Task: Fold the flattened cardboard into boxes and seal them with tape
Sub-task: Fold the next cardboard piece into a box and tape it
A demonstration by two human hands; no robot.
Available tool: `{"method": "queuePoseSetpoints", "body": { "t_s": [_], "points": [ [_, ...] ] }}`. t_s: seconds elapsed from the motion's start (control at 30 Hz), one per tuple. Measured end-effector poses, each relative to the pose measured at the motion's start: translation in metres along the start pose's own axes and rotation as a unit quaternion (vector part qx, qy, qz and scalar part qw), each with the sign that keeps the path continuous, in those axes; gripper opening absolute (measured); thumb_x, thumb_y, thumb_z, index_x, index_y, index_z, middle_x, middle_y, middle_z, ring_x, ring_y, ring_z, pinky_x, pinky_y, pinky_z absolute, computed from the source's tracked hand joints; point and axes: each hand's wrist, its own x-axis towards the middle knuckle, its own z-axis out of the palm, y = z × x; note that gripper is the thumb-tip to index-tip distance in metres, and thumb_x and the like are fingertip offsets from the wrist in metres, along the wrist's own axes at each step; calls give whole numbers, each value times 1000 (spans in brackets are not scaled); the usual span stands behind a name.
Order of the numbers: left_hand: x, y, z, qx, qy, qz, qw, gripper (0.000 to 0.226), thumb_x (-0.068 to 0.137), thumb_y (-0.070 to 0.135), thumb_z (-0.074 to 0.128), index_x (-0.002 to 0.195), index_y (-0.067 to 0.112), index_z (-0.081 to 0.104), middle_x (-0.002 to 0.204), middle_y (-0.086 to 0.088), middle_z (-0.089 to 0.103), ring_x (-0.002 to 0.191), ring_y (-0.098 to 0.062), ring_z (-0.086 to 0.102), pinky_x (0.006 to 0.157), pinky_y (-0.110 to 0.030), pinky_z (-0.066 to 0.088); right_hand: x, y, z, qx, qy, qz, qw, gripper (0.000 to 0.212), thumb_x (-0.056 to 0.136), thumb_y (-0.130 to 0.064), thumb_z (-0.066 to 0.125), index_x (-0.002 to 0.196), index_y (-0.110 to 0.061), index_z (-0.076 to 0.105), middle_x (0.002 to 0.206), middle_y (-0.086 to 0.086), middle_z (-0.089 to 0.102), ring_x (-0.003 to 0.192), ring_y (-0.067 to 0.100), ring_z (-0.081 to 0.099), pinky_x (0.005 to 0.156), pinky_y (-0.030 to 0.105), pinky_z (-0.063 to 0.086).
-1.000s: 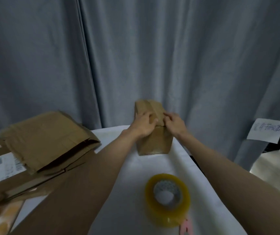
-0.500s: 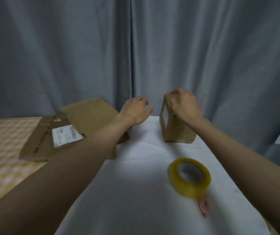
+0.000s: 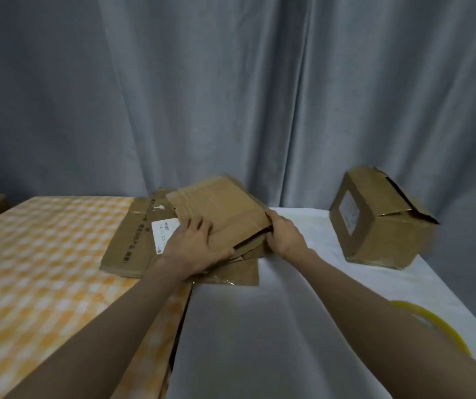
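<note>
Fingers of my left hand are lying spread on the top flattened cardboard, thumb hooked under its near edge, while my right hand is curling round its right corner, so I am peeling that one sheet off the stack at the far seam where the checked cloth meets the white-covered desk. I am leaving the folded box by the desk's far right edge, its flap seemingly gaping, and the tape roll at the near right edge, probably both within reach for sealing.
</note>
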Motion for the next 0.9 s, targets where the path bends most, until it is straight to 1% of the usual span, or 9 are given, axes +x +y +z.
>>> {"method": "queuePoseSetpoints", "body": {
  "t_s": [0.1, 0.2, 0.27, 0.37, 0.53, 0.63, 0.73, 0.83, 0.9],
  "points": [
    [-2, 0, 15, -52, 16, -9, 998, 73, 86, 66, 53, 144, 22, 41, 151, 0, 36, 138, -23, 35, 108, -42, 39, 7, 1, 12, -38, 111, 14, 993, 21, 97, -20, 48, 113, -13, 60, 102, 10, 65, 94, 32, 63, 71, 35, 43],
    [-4, 8, 9, -54, 110, 30, 992, 41, 100, 48, 40, 125, 21, 58, 125, -4, 62, 110, -29, 59, 89, -41, 50, 2, -6, -5, -14, 185, -17, 982, 28, 103, -32, 42, 114, -20, 65, 95, 9, 68, 89, 33, 64, 71, 39, 47],
    [-7, 16, -9, -30, 167, 69, 983, 36, 104, 40, 34, 115, 20, 62, 105, -7, 69, 93, -33, 65, 79, -42, 51, -6, -11, -28, 29, 222, -40, 974, 29, 103, -35, 44, 120, -29, 66, 98, 7, 71, 91, 31, 65, 72, 39, 50],
    [-12, 28, -53, -66, 214, 102, 969, 35, 105, 35, 38, 110, 16, 66, 94, -11, 71, 87, -34, 66, 78, -43, 52, -22, -10, -69, 101, 226, -46, 968, 33, 99, -38, 51, 128, -29, 62, 109, 1, 72, 100, 23, 66, 75, 34, 51],
    [-46, 59, -127, -133, 232, 138, 954, 33, 105, 30, 43, 89, 14, 68, 76, -11, 66, 82, -38, 61, 75, -42, 46, -84, 10, -136, 196, 197, -22, 960, 65, 79, -84, 49, 115, -33, 70, 109, -12, 71, 107, 13, 62, 92, 36, 50],
    [-72, 78, -152, -209, 202, 129, 948, 43, 104, 30, 44, 71, 4, 55, 58, -4, 50, 61, -24, 51, 66, -39, 41, -133, 18, -163, 220, 200, -19, 955, 53, 80, -76, 57, 107, -32, 70, 92, -13, 70, 90, 14, 63, 82, 35, 51],
    [-98, 99, -162, -237, 135, 117, 955, 45, 103, 33, 47, 65, 9, 50, 54, 1, 43, 50, -10, 41, 56, -27, 36, -173, 17, -183, 286, 212, -3, 935, 34, 86, -50, 69, 92, -17, 69, 84, 9, 72, 73, 21, 70, 65, 41, 62],
    [-117, 113, -165, -296, 33, 98, 949, 40, 102, 33, 50, 68, 14, 57, 58, 2, 48, 47, -4, 45, 49, -13, 37, -201, 17, -200, 177, 226, -31, 958, 11, 85, -26, 70, 83, -16, 65, 76, 3, 69, 70, 21, 67, 65, 44, 60],
    [-127, 118, -165, -343, -31, 89, 934, 35, 101, 33, 52, 83, 10, 70, 70, -2, 62, 59, -11, 59, 58, -19, 50, -217, 18, -207, 96, 190, -40, 976, 7, 85, -17, 67, 85, -22, 63, 74, 1, 68, 66, 18, 65, 66, 47, 59]
  ]
}}
